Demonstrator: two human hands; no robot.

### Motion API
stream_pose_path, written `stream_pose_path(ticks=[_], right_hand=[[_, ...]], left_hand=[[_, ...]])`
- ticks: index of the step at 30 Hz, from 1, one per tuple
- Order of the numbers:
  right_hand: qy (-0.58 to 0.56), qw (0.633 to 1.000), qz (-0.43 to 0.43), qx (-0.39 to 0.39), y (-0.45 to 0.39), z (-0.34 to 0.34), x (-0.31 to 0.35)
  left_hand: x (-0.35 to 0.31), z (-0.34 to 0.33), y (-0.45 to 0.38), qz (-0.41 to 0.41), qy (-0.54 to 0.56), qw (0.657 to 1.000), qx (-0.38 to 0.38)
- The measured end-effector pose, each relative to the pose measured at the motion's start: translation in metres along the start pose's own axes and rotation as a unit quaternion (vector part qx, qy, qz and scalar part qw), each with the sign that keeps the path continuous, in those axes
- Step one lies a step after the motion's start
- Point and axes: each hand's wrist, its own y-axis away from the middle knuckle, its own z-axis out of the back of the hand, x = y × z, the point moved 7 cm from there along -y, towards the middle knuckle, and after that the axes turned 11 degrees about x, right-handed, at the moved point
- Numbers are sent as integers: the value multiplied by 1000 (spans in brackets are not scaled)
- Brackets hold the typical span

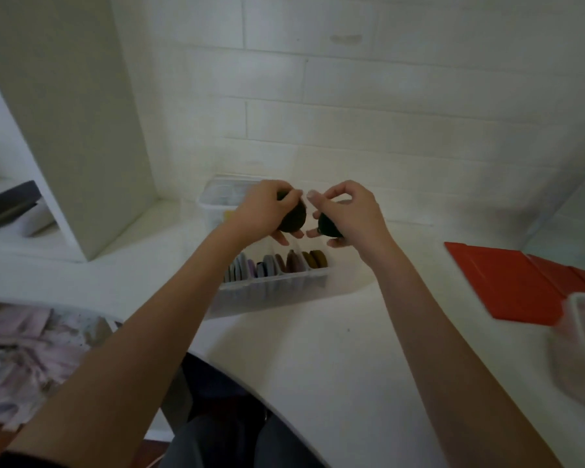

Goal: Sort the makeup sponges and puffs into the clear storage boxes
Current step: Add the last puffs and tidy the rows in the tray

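Left hand (265,209) and right hand (347,211) each grip dark puffs (293,219).

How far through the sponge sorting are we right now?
Done: a row of puffs stands on edge in the near clear box. In hand: the left hand grips a dark puff, the right hand another dark sponge, both above that box. Left: placing these two; the far box is mostly hidden.

Above the clear storage box (271,288) of upright puffs (277,263), the left hand (267,211) grips a dark puff (293,219); the right hand (348,211) holds another dark sponge (328,226) just beside it
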Motion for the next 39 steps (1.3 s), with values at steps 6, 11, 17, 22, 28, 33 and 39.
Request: stream_pose_path(ticks=[6, 11, 17, 22, 28, 33, 39], right_hand=[[-37, 995, -86, 39, 2, 14, -18], [-9, 981, -120, 150, 0, 3, -15], [181, 976, -57, 108, -1, 14, -1], [262, 964, -37, 36, 0, 22, 6], [385, 919, -81, 22, 5, 17, 8], [356, 926, -105, 69, 3, 2, -1], [302, 927, -146, 167, 9, 4, -5]], left_hand=[[13, -12, 1, -3, 1, 1000, -12], [11, -14, 6, -11, 26, 1000, -2], [11, -13, 9, -19, 60, 998, -13], [9, -13, 11, -39, 36, 998, -37], [6, -13, 12, -56, 14, 997, -43], [3, -12, 13, -69, -14, 996, -54], [0, -20, 9, -96, -10, 995, -3]])
